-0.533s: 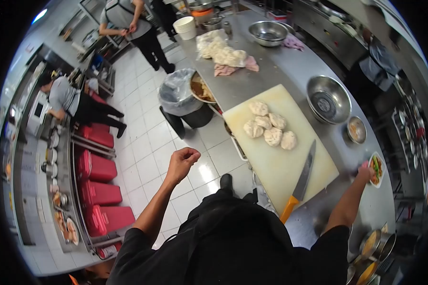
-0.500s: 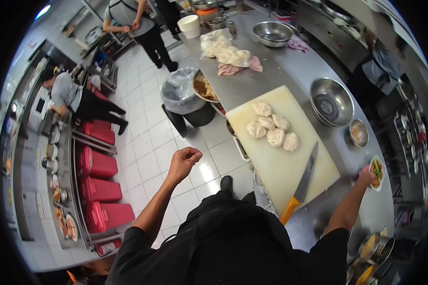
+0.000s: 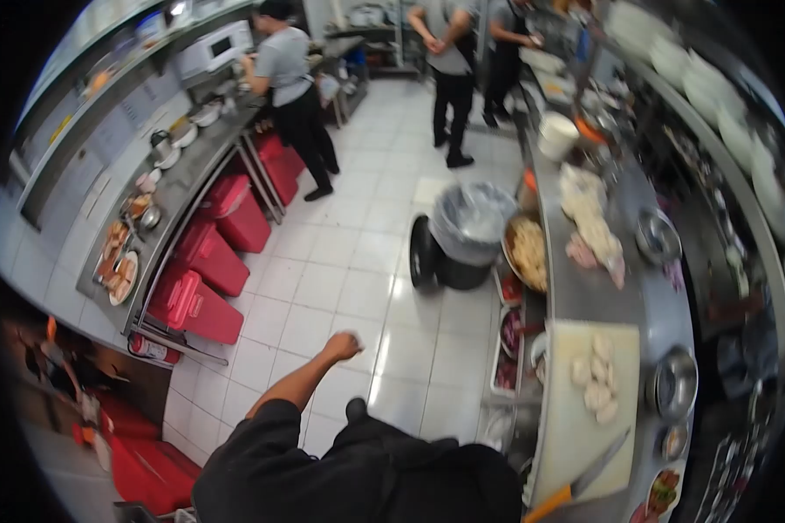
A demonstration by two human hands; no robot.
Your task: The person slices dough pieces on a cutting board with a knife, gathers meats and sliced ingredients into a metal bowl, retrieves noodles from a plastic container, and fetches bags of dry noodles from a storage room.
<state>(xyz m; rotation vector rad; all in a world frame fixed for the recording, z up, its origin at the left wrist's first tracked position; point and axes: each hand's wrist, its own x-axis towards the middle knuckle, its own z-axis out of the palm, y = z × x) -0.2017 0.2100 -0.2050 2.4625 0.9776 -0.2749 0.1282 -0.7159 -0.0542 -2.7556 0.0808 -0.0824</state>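
Note:
My left hand (image 3: 346,346) hangs over the tiled floor, its fingers curled in and nothing visible in them. At the bottom right edge, a small part of my right hand (image 3: 642,513) shows against the rim of a white dish of food (image 3: 663,491) with green and red pieces; the rest of that hand is out of frame. Left of the dish lies a pale cutting board (image 3: 571,444) on the steel counter. Several round whitish lumps (image 3: 597,383), like dough, sit on it. A knife with an orange handle (image 3: 549,503) rests across its near end.
Steel bowls (image 3: 672,383) stand along the counter's right side. Further back are a bag of pale lumps (image 3: 591,205) and white tubs (image 3: 556,135). A lined bin (image 3: 473,218) stands by the counter. Red bins (image 3: 205,257) line the left bench. Several people (image 3: 292,87) stand further back.
My view has swung up and left, so the counter, board and dish now lie further right and lower. My left hand stays curled; most of my right arm has left the frame.

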